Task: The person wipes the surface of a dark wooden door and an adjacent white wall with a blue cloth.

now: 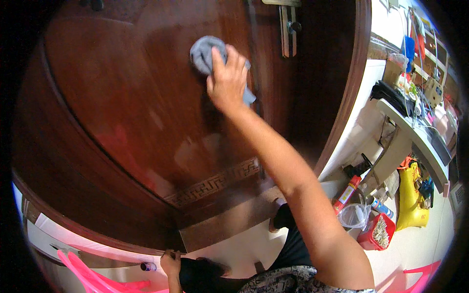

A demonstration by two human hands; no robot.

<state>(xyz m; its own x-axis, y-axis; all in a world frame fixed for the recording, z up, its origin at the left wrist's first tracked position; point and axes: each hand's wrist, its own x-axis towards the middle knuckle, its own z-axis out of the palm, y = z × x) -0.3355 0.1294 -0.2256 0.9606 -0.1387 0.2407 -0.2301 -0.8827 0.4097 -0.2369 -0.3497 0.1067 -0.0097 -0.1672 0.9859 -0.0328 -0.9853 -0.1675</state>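
My right hand presses a bunched grey-blue cloth against the dark brown wooden door. One end of the cloth hangs out below the palm. The door's metal handle plate is up and to the right of the hand. A carved fretwork band crosses the lower part of the door. Low at the left, my left hand is beside my knee near the bottom edge of the door frame, with its fingers bent; whether it holds anything cannot be made out.
Pink plastic chairs stand at lower left and lower right. A small can is on the floor. On the right are a cluttered desk, a red tub of white pieces, a red tube and a yellow sack.
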